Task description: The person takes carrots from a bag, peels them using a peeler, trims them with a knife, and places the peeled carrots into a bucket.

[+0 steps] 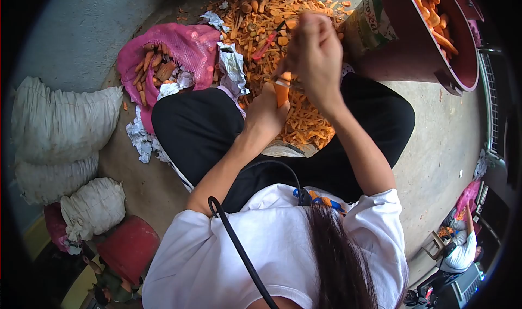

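Note:
An orange carrot [282,90] with its peel off is held in my left hand [265,113], the fingers wrapped round it. Just above and to the right, my right hand [318,53] is raised with its fingers curled; motion smears it, and what it holds cannot be made out. Beneath both hands spreads a heap of orange peelings [310,118] with small carrot pieces in it. A red-handled tool [265,46] lies on the heap, left of my right hand.
A pink mesh sack [201,50] of unpeeled carrots lies left. At the right leans a dark red bucket [402,59] with peeled carrots. White sacks [65,118] and a red bucket [129,248] stand far left. Another person [461,252] sits at the lower right.

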`<control>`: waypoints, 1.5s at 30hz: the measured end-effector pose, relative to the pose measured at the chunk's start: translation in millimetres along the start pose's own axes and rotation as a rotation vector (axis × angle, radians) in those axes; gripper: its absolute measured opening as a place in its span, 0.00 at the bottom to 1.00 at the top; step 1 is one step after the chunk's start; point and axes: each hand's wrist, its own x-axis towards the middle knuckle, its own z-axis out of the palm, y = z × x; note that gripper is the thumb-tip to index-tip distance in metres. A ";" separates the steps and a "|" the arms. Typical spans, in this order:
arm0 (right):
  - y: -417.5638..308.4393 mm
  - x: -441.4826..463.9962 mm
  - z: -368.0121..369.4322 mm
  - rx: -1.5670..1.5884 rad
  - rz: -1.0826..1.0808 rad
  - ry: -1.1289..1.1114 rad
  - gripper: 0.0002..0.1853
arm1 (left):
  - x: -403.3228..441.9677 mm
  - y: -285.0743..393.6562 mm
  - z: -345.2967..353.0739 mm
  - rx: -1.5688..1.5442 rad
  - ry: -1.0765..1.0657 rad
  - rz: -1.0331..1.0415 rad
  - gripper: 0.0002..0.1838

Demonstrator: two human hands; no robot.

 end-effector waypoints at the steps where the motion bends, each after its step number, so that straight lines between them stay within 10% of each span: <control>1: 7.7 -6.7 5.5 -0.009 0.032 -0.015 0.16 | 0.2 -2.2 1.9 0.015 -0.008 0.002 0.16; 5: 26.9 41.8 -38.0 -0.194 -0.243 0.090 0.16 | -8.6 5.7 -1.7 -0.005 -0.015 0.003 0.15; 17: 10.4 14.9 -13.7 -0.058 -0.001 0.048 0.15 | -3.2 0.1 -10.5 -0.291 -0.184 -0.002 0.16; 21: 0.4 70.0 -63.6 -0.306 -0.310 0.270 0.16 | -3.5 -0.9 -6.1 -0.332 -0.149 -0.013 0.11; 28: -16.8 -8.3 2.3 0.034 0.118 -0.061 0.15 | -0.9 7.9 -20.6 -0.612 -0.405 -0.072 0.12; 32: 7.2 42.2 -41.6 -0.123 -0.154 0.114 0.16 | -8.0 6.1 -16.8 -0.733 -0.439 -0.107 0.12; 38: -29.0 9.6 -8.6 0.038 0.120 0.035 0.16 | -1.1 14.6 -23.5 -0.669 -0.423 -0.134 0.12; 45: 6.4 47.4 -48.8 -0.095 -0.061 0.138 0.15 | -8.7 17.7 -29.8 -0.863 -0.476 -0.218 0.11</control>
